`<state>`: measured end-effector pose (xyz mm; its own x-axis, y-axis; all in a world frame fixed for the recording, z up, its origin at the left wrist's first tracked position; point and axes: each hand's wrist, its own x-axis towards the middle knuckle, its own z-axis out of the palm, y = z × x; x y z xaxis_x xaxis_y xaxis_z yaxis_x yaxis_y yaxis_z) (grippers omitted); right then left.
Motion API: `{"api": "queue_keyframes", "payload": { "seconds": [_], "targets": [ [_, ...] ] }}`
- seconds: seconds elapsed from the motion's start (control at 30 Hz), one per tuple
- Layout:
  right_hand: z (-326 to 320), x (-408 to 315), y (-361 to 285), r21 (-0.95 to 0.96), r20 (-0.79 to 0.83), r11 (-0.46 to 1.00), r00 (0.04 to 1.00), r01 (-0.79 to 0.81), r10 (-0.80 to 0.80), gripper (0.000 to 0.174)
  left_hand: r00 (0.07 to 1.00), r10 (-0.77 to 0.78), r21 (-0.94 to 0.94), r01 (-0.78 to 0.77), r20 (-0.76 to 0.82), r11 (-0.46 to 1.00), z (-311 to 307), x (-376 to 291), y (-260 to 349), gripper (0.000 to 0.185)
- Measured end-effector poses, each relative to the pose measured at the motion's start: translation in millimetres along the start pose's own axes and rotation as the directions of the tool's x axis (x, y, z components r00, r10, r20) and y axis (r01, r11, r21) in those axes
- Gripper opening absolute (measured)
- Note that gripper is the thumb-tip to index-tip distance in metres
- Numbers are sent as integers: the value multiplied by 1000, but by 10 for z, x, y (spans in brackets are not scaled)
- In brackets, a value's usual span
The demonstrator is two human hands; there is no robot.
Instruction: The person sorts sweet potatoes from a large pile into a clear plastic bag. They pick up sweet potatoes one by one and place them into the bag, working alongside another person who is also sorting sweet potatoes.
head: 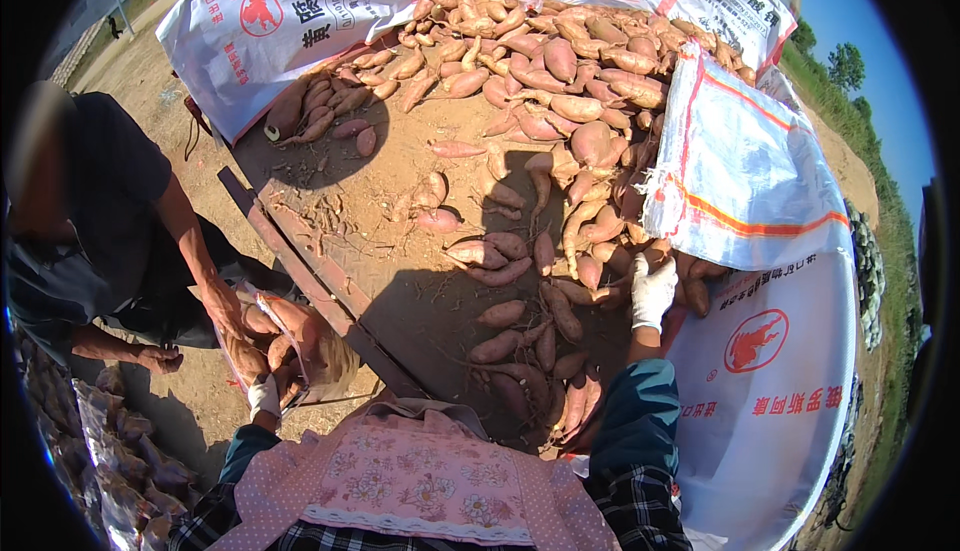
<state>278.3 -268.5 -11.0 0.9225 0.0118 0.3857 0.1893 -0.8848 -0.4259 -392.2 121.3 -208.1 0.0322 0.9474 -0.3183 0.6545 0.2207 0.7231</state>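
Observation:
My left hand [264, 399], in a white glove, is at the lower edge of a clear plastic bag [330, 356] filled with sweet potatoes [281, 352]; its fingers are partly hidden by the bag and a sweet potato. My right hand [652, 292], also gloved in white, reaches to the right side of the sweet potato pile [559, 60], touching the roots beside a folded white woven sack [757, 168]. Whether it grips one cannot be told. Loose sweet potatoes [525, 386] lie on the flat metal bed in front of me.
A co-worker [97, 213] stands at the left with one hand in the plastic bag. A raised metal edge [322, 288] runs between us and the bed. Printed woven sacks [757, 401] line the bed's sides. Filled bags [112, 461] stand on the ground at lower left.

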Motion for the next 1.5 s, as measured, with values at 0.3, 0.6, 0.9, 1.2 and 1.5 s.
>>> {"api": "queue_keyframes", "payload": {
  "seconds": [0.3, 0.6, 0.9, 1.2, 1.5],
  "targets": [
    [245, 191, 39, -370, 260, 929, 962, 17, 86, 98, 967, 242, -143, -229, 79, 963, 119, -96, 439, 19],
    [-160, -589, -366, 775, 236, 608, 971, -172, -26, 56, 738, 544, -544, -287, 398, 788, 838, -917, 2517, 30],
    [-858, -2026, -1890, 673, 83, 486, 596, 558, -799, 67, 326, 568, -639, 558, 756, 530, 1549, -1584, 3396, 29],
    [-862, -2229, -1535, 775, 390, 614, 653, 148, -649, 29, 458, 452, -606, 748, 766, 269, 1327, -1597, 3397, 37],
    [-1363, -2185, -1798, 882, 409, 455, 279, 124, -869, 19, -101, 545, -127, 922, 832, 365, 1186, -1465, 3406, 51]
  ]
}}
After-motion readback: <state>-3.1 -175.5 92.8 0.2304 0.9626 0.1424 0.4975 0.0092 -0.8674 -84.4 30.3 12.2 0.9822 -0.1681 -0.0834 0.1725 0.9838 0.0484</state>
